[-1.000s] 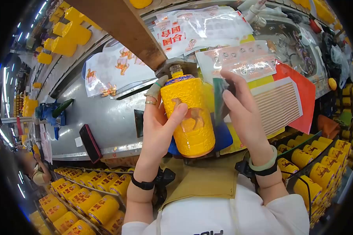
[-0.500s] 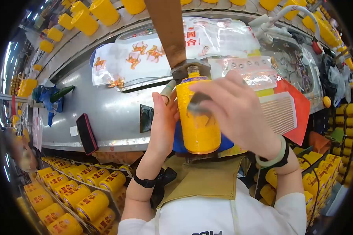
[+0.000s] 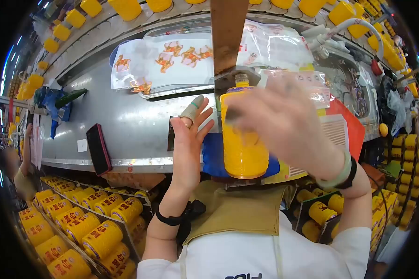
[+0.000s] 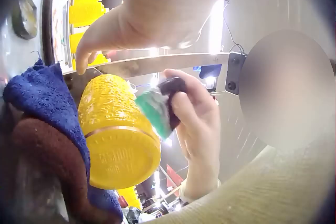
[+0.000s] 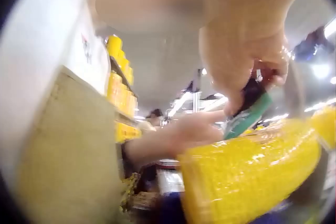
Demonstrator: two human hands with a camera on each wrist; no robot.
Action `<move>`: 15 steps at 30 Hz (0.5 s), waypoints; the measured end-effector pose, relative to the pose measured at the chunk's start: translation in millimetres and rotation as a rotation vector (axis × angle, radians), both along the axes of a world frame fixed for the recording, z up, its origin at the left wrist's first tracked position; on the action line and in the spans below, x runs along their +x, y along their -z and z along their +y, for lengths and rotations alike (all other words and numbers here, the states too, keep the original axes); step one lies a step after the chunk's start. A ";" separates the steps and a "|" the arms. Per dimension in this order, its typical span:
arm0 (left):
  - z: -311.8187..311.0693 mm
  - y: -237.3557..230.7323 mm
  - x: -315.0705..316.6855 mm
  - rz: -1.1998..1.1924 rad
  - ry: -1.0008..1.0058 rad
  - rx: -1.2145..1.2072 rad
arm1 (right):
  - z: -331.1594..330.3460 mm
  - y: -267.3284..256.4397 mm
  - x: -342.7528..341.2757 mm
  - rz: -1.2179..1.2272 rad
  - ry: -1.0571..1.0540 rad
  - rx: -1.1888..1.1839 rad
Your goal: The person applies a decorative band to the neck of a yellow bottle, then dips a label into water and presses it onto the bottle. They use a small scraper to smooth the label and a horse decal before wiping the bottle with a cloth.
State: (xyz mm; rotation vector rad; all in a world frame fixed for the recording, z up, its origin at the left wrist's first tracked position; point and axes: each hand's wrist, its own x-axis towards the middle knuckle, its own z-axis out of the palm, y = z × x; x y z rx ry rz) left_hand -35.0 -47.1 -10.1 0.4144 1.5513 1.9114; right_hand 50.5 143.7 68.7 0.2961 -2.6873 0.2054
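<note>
A yellow textured bottle [image 3: 244,158] lies with its clear glass neck away from me, on a blue cloth [image 4: 39,92]. My right hand [image 3: 295,125], blurred in the head view, is over the upper part of the bottle. Its thumb and fingers pinch a flat green-and-black scraper [image 4: 157,111]. In the right wrist view the scraper's green edge [image 5: 252,119] is right at the bottle's surface. To the left of the bottle, my left hand [image 3: 188,149] is raised with fingers spread and holds nothing. One of its fingers wears a pale finger cover.
A wooden beam [image 3: 228,42] stands just beyond the bottle neck. Sheets with orange animal decals [image 3: 165,60] lie at the back left, a phone [image 3: 97,149] on the metal table's left. Crated yellow bottles [image 3: 102,239] flank me; a red sheet [image 3: 351,125] lies right.
My left hand has let go of the bottle and moved away to its left. The right hand has brought the scraper from beside the bottle over it. The view has shifted.
</note>
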 end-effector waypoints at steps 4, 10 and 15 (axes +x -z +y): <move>-7.0 2.0 5.4 0.048 -0.022 -0.020 | 6.8 27.3 17.5 0.175 -0.074 0.000; -4.3 12.4 16.0 0.152 0.015 -0.041 | -11.0 16.1 44.5 0.075 -0.198 -0.278; -3.5 19.1 26.4 0.283 0.044 -0.055 | -22.1 34.9 61.2 0.148 -0.168 -0.386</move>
